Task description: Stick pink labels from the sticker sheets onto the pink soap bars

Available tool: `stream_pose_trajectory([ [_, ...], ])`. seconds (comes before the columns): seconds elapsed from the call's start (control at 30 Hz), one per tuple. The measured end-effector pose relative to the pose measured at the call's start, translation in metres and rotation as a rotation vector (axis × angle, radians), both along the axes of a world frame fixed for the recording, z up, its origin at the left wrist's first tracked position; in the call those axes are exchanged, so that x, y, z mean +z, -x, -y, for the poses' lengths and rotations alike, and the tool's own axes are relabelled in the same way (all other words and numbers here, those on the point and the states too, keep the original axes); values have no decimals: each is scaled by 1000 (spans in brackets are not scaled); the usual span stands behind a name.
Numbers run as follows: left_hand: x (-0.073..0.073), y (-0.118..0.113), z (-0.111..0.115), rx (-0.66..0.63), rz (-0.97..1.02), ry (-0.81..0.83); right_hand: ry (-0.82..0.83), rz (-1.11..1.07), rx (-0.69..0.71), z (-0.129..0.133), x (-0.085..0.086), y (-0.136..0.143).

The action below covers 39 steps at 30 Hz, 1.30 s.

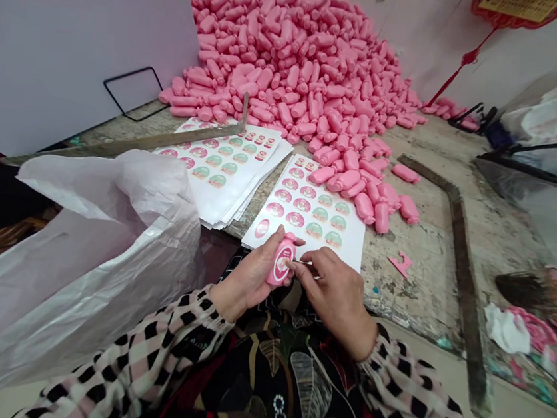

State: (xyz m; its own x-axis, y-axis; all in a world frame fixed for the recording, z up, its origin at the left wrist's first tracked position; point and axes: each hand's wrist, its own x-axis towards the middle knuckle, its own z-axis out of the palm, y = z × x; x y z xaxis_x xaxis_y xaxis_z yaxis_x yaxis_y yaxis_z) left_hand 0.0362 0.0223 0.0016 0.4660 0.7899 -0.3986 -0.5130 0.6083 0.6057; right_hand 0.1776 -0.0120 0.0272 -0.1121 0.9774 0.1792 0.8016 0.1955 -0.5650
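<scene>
In my left hand [249,274] is a small pink plastic bottle [271,277], held tilted just past the table's edge. An oval pink-and-white sticker [283,263] lies on its front. The thumb and fingers of my right hand [332,292] are drawn together, their tips touching the sticker's right side; whether anything is pinched between them is hidden. Just beyond my hands lies a sticker sheet [319,203] with pink and green oval labels, one spot near its lower right bare. A stack of similar sheets [234,184] lies to the left.
A large heap of pink bottles [296,50] fills the back of the table [417,265]. Bent metal bars [459,256] lie at right and left. A white plastic bag [119,238] hangs at the left front. A pink scrap [402,263] and a brush [521,290] lie at right.
</scene>
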Motion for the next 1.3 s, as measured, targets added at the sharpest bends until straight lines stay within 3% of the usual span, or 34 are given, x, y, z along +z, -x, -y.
stream_pose_trajectory([
  [0.07, 1, 2, 0, -26, 1, 19, -14, 67, -38, -1, 0, -4],
  [0.13, 2, 2, 0, -47, 2, 30, 72, -40, -78, -5, -4, -6],
  [0.3, 0, -6, 5, -21, -41, -7, 423, -779, -124, -12, -16, 1],
  [0.4, 1, -11, 11, -112, -76, -96, 577, -1082, -77, -10, -14, 7],
  [0.67, 9, -9, 23, -334, -180, -300, 718, -1303, -151, -1, -10, -8],
  [0.83, 0, -16, 30, -447, -230, -306, 645, -1169, -144, 15, -17, -24],
  [0.97, -8, -22, 34, -471, -271, -332, 395, -966, -331, 32, -14, -66],
  [1.07, -15, -23, 34, -491, -322, -346, 280, -628, -485, 55, -6, -112],
  [1.17, -19, -24, 34, -531, -325, -345, 413, -157, -523, 85, -3, -147],
  [1.3, -19, -26, 36, -557, -327, -343, 691, 280, -451, 118, -17, -161],
])
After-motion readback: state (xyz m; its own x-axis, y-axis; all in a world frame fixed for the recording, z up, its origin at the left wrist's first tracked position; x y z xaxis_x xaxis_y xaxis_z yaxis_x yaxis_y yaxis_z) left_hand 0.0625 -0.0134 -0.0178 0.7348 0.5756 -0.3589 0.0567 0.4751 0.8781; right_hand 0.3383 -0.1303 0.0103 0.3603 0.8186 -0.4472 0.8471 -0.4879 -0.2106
